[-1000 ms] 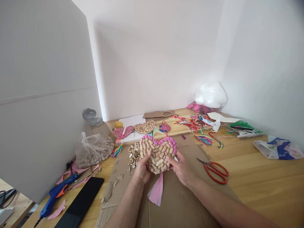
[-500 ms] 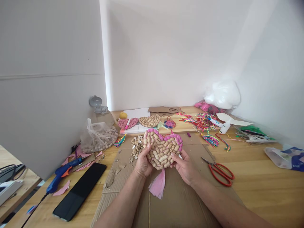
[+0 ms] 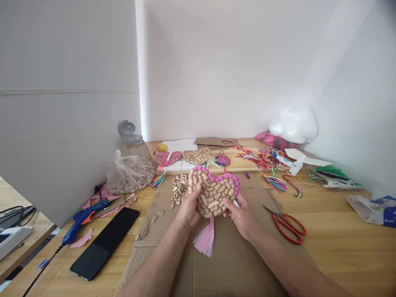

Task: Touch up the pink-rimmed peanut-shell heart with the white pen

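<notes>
A heart-shaped craft covered in peanut shells [image 3: 213,196] is held up over a sheet of cardboard [image 3: 229,264]. Its top edge is coloured pink-purple; the other shells are plain tan. From its lower point hangs a pink tassel [image 3: 205,239]. My left hand [image 3: 189,209] grips the lower left side, thumb on the front. On the lower right side my right hand [image 3: 239,214] pinches the edge, thumb in front and fingers behind. Loose peanut shells [image 3: 178,189] lie on the cardboard just left of the heart.
Red-handled scissors [image 3: 289,226] lie to the right. Leftward are a black phone [image 3: 105,243], a blue glue gun [image 3: 80,222] and a bag of peanuts [image 3: 131,175]. Behind are a pink peanut heart [image 3: 162,158], a tan one [image 3: 198,156] and colourful tassels [image 3: 269,159].
The view has shifted slightly, and the heart tilts back a little. Both hands keep their hold on it, and the left thumb sits slightly further in on its front.
</notes>
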Tool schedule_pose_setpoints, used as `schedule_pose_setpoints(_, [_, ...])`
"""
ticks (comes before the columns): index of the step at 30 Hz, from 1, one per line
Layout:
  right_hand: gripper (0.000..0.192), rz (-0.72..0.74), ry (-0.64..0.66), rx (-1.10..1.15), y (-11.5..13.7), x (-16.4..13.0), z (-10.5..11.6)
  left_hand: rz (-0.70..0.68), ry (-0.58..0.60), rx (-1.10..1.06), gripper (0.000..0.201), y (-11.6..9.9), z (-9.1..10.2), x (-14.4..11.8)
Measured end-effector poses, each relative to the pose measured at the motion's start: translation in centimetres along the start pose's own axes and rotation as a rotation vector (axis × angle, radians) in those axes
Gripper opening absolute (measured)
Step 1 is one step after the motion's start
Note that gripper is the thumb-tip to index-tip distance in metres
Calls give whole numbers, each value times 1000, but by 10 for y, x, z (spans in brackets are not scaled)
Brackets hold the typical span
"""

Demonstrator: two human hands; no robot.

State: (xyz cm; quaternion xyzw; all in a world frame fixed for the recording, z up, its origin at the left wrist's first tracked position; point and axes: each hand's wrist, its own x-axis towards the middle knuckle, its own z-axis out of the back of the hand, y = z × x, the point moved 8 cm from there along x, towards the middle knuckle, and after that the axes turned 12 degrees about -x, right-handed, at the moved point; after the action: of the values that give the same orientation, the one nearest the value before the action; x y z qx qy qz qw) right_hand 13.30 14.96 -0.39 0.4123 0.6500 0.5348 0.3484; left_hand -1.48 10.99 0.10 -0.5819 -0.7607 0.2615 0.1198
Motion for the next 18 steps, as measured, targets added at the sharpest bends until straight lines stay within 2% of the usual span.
schedule_pose_setpoints(8, [41,24,10,-105,0,2,0,-91,3,10,45,-10,-2,1])
schedule_pose_setpoints(12, [46,84,-101,-208,8,6,23,-144,-18,-19,48,-15,-2,1])
schedule_pose_setpoints(15, [47,190,-247,-425,37,10,52,-186,-35,-39,51,-21,-1,1])
schedule_pose_setpoints(17, [43,290,-243,-558,70,12,61,-191,-38,-42,53,-22,-1,0])
schedule_pose_setpoints(18, [41,354,-191,-612,89,12,59,-188,-35,-41,53,-21,-2,0])
